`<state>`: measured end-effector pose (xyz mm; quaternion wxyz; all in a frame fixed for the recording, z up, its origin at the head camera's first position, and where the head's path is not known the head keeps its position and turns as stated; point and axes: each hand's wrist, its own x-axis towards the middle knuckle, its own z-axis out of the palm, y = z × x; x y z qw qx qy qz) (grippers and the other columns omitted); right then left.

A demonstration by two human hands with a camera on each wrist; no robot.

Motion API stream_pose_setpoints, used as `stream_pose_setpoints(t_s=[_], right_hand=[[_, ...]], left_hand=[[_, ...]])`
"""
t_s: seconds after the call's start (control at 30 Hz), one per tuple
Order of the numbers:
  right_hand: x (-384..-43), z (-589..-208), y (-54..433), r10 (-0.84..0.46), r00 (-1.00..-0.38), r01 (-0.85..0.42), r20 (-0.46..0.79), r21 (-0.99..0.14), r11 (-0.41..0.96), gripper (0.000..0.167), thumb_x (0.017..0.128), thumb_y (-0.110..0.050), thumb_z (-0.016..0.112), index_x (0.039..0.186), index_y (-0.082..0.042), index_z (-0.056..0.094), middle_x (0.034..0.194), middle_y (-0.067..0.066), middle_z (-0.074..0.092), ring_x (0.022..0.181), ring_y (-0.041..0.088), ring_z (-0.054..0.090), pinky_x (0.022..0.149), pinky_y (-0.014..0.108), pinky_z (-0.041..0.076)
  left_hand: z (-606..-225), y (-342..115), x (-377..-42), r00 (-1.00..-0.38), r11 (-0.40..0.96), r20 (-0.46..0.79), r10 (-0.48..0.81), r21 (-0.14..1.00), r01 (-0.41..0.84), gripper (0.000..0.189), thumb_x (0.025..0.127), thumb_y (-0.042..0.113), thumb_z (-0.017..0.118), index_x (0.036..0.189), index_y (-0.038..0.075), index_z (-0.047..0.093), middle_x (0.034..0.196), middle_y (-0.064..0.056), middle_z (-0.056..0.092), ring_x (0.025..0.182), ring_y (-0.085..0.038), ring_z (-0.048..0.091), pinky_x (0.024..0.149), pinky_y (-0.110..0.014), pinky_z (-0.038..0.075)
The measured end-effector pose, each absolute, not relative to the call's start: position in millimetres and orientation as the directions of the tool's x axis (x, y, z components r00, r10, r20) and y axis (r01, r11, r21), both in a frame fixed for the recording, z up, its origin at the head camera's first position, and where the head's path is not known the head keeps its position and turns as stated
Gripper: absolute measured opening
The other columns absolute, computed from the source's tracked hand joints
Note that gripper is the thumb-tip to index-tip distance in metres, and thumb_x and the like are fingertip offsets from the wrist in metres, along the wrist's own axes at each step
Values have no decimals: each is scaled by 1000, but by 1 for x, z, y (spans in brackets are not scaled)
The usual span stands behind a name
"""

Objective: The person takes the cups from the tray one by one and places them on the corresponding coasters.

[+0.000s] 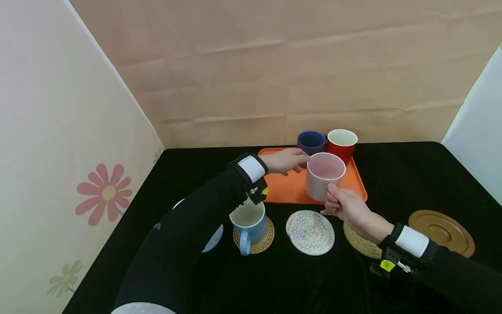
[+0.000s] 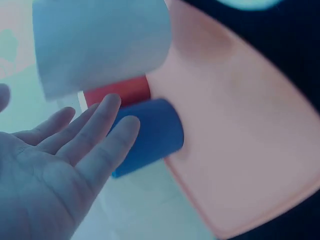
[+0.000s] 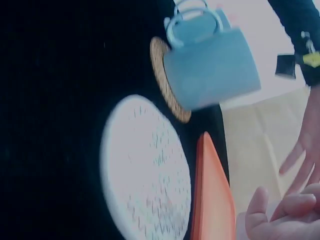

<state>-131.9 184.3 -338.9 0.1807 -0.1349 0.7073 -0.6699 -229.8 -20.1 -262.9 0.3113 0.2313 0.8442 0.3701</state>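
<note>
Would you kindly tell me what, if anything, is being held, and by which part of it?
The right hand holds the pink mug, apparently by its handle, which the grip hides. The left hand holds nothing.

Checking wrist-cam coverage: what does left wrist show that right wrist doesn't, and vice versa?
Only left wrist: dark blue mug, red cup.
Only right wrist: right hand, light blue mug on its woven coaster.
Both: left hand, orange tray.
Unsure: pink mug, clear in left wrist, maybe a cropped pale patch in right; patterned coaster, clear in right, maybe a pale edge in left.
</note>
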Motion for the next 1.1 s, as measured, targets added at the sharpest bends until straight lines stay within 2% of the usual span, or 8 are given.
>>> stream_pose_setpoints(t_s=[0.13,0.3,0.63,1.1], right_hand=[[-124,-339,178,-452,-891,18,-40,-998,54,40,109,-28,25,75,-8,32,71,5,31,68,22,41,83,33,50],[-114,-342,173,-475,-879,18,-31,-999,33,38,109,-26,24,78,-9,36,74,4,33,72,22,41,83,33,48],[-95,-349,162,-545,-839,54,-4,-996,-75,35,109,-29,23,81,-13,37,77,2,32,73,20,40,82,30,46],[-79,-361,160,-619,-783,149,-60,-984,-93,35,109,-28,20,82,-15,37,79,0,33,76,18,41,88,31,44]], left_hand=[[-266,-16,-226,-667,573,-372,646,813,102,53,107,39,28,148,8,37,144,-14,45,126,-30,49,101,-49,40],[-266,-13,-220,-664,565,-391,637,823,58,62,105,48,18,150,7,34,146,-16,43,126,-33,48,102,-50,40],[-267,-18,-209,-668,580,-423,612,815,15,68,103,52,18,142,4,45,140,-15,48,118,-33,53,98,-50,43],[-275,-28,-197,-606,608,-471,641,793,28,71,102,52,14,139,3,48,134,-16,53,116,-33,55,96,-48,44]])
